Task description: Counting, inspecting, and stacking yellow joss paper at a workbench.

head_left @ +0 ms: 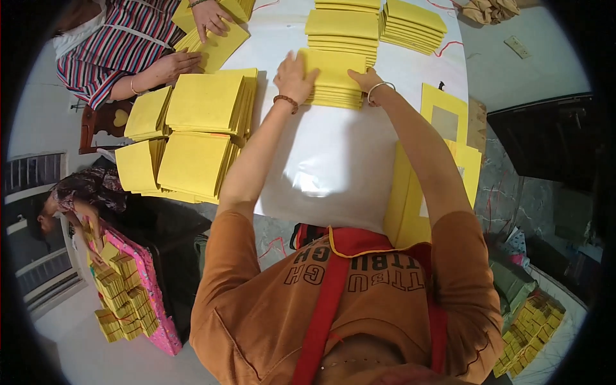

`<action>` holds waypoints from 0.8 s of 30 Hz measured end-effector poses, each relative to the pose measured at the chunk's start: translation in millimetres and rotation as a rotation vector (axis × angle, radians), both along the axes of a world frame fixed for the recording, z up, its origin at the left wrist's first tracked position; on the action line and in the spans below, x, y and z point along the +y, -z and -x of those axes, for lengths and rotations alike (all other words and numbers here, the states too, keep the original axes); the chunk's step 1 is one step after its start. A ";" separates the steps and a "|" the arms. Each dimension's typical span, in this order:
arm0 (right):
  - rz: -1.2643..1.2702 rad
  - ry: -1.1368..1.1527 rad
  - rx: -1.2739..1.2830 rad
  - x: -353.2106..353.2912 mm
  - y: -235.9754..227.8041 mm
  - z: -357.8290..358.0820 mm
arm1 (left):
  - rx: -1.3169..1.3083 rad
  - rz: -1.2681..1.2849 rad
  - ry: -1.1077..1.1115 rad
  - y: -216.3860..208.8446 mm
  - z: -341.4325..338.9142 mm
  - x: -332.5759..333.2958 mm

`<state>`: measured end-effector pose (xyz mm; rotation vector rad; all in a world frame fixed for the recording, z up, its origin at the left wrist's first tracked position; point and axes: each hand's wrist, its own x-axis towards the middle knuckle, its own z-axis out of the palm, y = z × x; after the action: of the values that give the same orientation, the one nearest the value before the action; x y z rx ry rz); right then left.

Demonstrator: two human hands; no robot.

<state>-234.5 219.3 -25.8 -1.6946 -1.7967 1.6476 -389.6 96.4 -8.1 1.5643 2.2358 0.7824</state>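
Note:
A stack of yellow paper envelopes (pixel 335 72) lies on the white table (pixel 321 138), squared between my two hands. My left hand (pixel 295 78) grips its left edge, thumb along the top and the other fingers at the far left corner. At the right edge, my right hand (pixel 370 81) closes on the stack with the thumb reaching over the top; its other fingers are partly hidden. Just beyond stands another pile of yellow envelopes (pixel 342 25), close against the stack I hold.
Tall yellow piles (pixel 204 102) stand left of my left forearm. Large flat yellow pieces (pixel 410 192) lie under my right forearm. A co-worker's hands (pixel 208 19) handle yellow envelopes at the far left. Another person sits by a pink-covered table (pixel 149 282). Red string (pixel 449 46) lies far right.

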 end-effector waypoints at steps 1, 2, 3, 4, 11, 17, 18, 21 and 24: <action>0.023 0.152 -0.093 -3.8 -0.5 2.2 | -0.108 0.006 -0.331 5.7 -0.8 0.2; 0.028 0.154 -0.093 -2.9 5.7 1.8 | -0.471 -0.037 -0.325 10.7 1.6 -1.6; 0.068 0.147 -0.073 -1.1 10.5 0.5 | -0.469 -0.033 -0.324 15.3 3.2 -1.3; 0.109 0.131 -0.053 -4.9 11.0 2.0 | -0.470 0.045 -0.344 10.8 3.1 -4.9; 0.211 0.198 0.144 12.4 44.1 -15.1 | -0.644 0.252 -0.461 14.9 16.3 14.2; 0.264 0.099 0.292 -40.6 -4.2 -14.0 | -1.392 0.090 -0.162 3.9 19.5 -40.2; 0.237 -0.033 0.401 -43.1 -11.2 -16.5 | -1.382 0.072 -0.130 0.6 18.4 -46.6; 0.192 -0.146 0.519 -44.3 -26.9 -14.7 | -1.278 -0.370 -0.079 3.7 -2.1 -63.6; 0.133 -0.327 0.484 -28.3 -53.5 -9.5 | -1.267 -0.506 -0.066 -7.7 -13.5 -80.3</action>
<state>-225.0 191.0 27.7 -0.9462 -1.8057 2.1210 -376.0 16.1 -0.4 0.6828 1.1650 1.7828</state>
